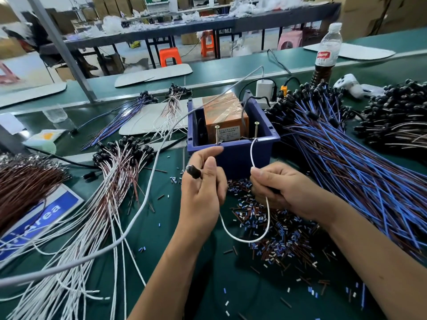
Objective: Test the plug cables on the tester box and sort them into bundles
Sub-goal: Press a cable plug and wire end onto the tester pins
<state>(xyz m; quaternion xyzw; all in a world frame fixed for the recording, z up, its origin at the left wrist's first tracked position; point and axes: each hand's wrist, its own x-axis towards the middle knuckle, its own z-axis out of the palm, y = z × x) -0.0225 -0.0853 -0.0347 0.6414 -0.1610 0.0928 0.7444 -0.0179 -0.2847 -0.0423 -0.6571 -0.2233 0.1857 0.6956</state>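
Green workbench strewn with cable bundles: left hand (203,188) pinches a plug cable's black plug (193,172); right hand (279,188) pinches its white lead (253,155) toward the tester box's right screw (256,130), just beyond the fingertips. A loose pinch could break contact.

Water bottle (328,46), orange stool (169,56) behind.
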